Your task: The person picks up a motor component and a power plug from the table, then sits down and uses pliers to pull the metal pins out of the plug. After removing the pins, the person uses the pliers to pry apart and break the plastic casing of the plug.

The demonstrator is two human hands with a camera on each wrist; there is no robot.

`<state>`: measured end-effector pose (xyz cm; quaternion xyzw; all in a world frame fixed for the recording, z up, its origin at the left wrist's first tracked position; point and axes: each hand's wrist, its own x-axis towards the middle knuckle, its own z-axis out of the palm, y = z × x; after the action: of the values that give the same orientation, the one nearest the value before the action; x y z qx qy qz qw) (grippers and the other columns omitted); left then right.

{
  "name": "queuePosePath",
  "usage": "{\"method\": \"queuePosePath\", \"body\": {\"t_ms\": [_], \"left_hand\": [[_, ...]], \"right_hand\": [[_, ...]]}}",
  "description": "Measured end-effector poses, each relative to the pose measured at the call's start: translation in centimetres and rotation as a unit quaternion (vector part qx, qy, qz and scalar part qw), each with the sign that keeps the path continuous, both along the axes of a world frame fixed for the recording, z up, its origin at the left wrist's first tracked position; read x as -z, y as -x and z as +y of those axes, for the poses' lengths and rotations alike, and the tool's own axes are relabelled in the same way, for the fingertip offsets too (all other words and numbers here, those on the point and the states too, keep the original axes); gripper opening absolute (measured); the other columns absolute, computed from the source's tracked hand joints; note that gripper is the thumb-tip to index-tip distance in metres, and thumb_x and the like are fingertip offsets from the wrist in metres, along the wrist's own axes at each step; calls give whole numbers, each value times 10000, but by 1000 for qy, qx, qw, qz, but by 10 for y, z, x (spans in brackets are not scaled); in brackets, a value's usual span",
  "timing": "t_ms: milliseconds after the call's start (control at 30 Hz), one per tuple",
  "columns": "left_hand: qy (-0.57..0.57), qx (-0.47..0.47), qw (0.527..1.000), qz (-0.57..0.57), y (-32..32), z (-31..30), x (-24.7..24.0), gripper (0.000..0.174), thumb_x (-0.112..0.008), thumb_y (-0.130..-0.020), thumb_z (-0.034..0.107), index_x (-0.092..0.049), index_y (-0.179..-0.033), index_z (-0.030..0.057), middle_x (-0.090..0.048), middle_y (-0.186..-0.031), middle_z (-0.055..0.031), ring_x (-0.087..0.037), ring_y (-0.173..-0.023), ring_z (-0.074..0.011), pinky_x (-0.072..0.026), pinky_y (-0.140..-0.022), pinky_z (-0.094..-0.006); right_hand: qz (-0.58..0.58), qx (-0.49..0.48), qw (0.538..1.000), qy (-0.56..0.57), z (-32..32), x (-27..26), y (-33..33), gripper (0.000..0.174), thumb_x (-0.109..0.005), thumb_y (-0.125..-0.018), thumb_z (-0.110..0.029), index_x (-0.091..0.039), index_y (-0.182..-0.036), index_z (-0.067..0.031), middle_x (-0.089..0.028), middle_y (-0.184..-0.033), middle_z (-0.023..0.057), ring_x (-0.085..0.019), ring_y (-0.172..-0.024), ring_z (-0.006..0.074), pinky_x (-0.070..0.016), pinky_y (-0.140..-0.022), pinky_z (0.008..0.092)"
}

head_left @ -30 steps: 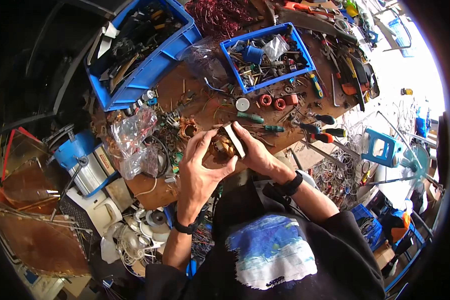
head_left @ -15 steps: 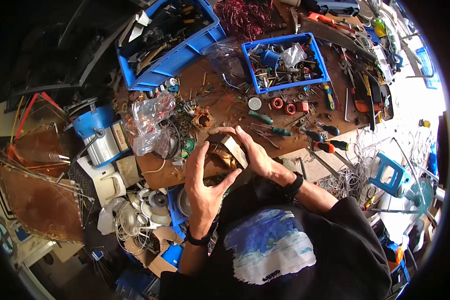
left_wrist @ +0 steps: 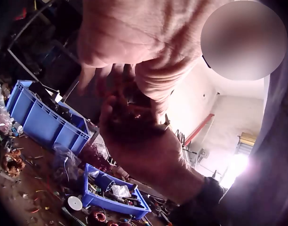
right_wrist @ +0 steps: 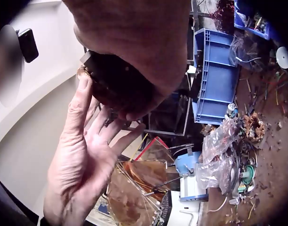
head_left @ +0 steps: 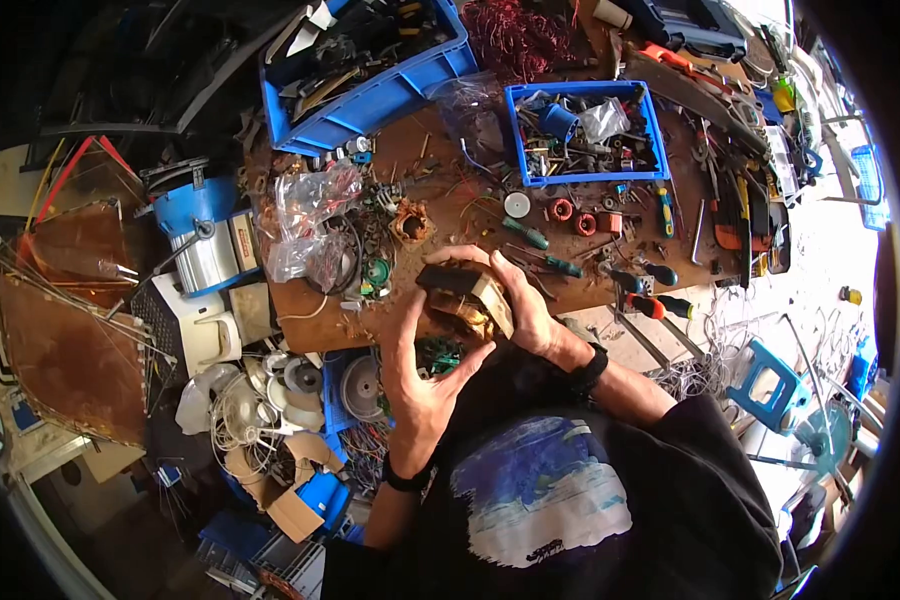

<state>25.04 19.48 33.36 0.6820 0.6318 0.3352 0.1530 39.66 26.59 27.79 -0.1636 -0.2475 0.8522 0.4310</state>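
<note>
A block-shaped core with copper windings (head_left: pixel 462 318), dark on one face and pale on another, is held up between both hands near the table's front edge. My right hand (head_left: pixel 530 318) grips its pale side, fingers curled round the far edge. On the other side my left hand (head_left: pixel 420 385) spans the block, thumb at the windings and fingers by the dark face. The right wrist view shows the left thumb tip on the copper, the left hand's (right_wrist: pixel 83 155) other fingers spread. Shadow darkens the block (left_wrist: pixel 139 117) in the left wrist view, between the palms.
A blue crate (head_left: pixel 370 100) and a blue parts tray (head_left: pixel 585 180) stand at the back. Red coils (head_left: pixel 561 210), a white disc (head_left: pixel 517 205), screwdrivers (head_left: pixel 525 233) and a tangled copper ring (head_left: pixel 410 222) lie on the littered table (head_left: pixel 305 325). Clear bags (head_left: pixel 315 200) lie left.
The block has turned so that its dark face shows beside the pale one. My left fingers, spread away from it half a second ago, are closer round it. The head view has shifted.
</note>
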Motion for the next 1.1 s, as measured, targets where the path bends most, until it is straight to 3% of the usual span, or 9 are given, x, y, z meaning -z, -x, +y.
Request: {"method": "queuePosePath", "body": {"t_ms": [400, 567, 733, 767, 800, 900, 1000, 1033, 1100], "left_hand": [[3, -12, 999, 33, -21, -3, 1, 898, -965, -668, 236, -512, -1412, 17, -580, -1343, -188, -586, -1214, -352, -486, -1035, -451], [52, -41, 997, 45, -17, -4, 24, 866, -960, -666, 328, -544, -1362, 21, -613, -1263, -211, -624, -1125, -380, -522, -944, -458], [119, -76, 990, -2, -4, 0, 45, 734, -940, -671, 298, -622, -1277, 33, -665, -1134, -152, -668, -1024, -338, -555, -891, -426], [132, -68, 989, -8, -1, 0, 50, 703, -936, -673, 296, -636, -1251, 30, -676, -1116, -150, -674, -1008, -332, -556, -884, -424], [145, -61, 987, -14, 3, 0, 55, 673, -932, -674, 294, -649, -1224, 27, -687, -1098, -147, -680, -991, -325, -558, -877, -422], [195, -54, 977, -70, 16, 4, 66, 580, -901, -718, 269, -663, -1192, 34, -700, -1081, -140, -689, -972, -307, -558, -876, -408], [231, -47, 964, -122, 28, 4, 78, 523, -875, -756, 268, -666, -1181, 44, -700, -1071, -136, -690, -970, -308, -557, -867, -409], [259, -52, 955, -136, 33, 4, 83, 519, -873, -759, 272, -665, -1176, 44, -700, -1068, -137, -691, -973, -309, -556, -867, -409], [288, -58, 943, -157, 45, 4, 94, 514, -871, -762, 277, -665, -1171, 44, -700, -1066, -138, -692, -977, -310, -555, -867, -409]], "right_hand": [[14, -20, 999, 37, -3, 15, -11, 645, -242, -1108, -482, -479, -1425, 27, -589, -1362, 165, -579, -1263, 241, -451, -1115, 398], [-77, -51, 996, 10, -5, 41, -13, 627, -221, -1118, -462, -507, -1416, 9, -598, -1351, 139, -586, -1230, 216, -449, -1099, 363], [-235, -126, 962, 51, -18, 92, -10, 643, -248, -1123, -477, -448, -1485, 16, -515, -1473, 102, -482, -1326, 178, -337, -1172, 344], [-181, -151, 967, 100, -14, 86, -10, 760, -330, -1081, -576, -353, -1550, 21, -415, -1572, 139, -389, -1436, 221, -273, -1212, 348], [-183, -154, 966, 100, -15, 92, -10, 760, -330, -1081, -576, -353, -1550, 21, -415, -1572, 139, -389, -1436, 221, -273, -1212, 348], [-335, -238, 909, 74, -10, 82, -16, 1199, -551, -879, -786, -123, -1590, 80, -211, -1651, 257, -204, -1545, 304, -189, -1250, 368], [-351, -274, 890, 100, -1, 71, -10, 1128, -629, -900, -689, -151, -1596, 60, -262, -1637, 229, -415, -1442, 298, -449, -1095, 368], [-357, -277, 886, 102, 4, 70, -7, 1128, -629, -900, -689, -151, -1596, 60, -262, -1637, 229, -415, -1442, 298, -449, -1095, 368], [-304, -323, 888, 125, 13, 66, 0, 955, -639, -955, -571, -226, -1596, 4, -411, -1558, 162, -538, -1324, 237, -541, -936, 332]]}}
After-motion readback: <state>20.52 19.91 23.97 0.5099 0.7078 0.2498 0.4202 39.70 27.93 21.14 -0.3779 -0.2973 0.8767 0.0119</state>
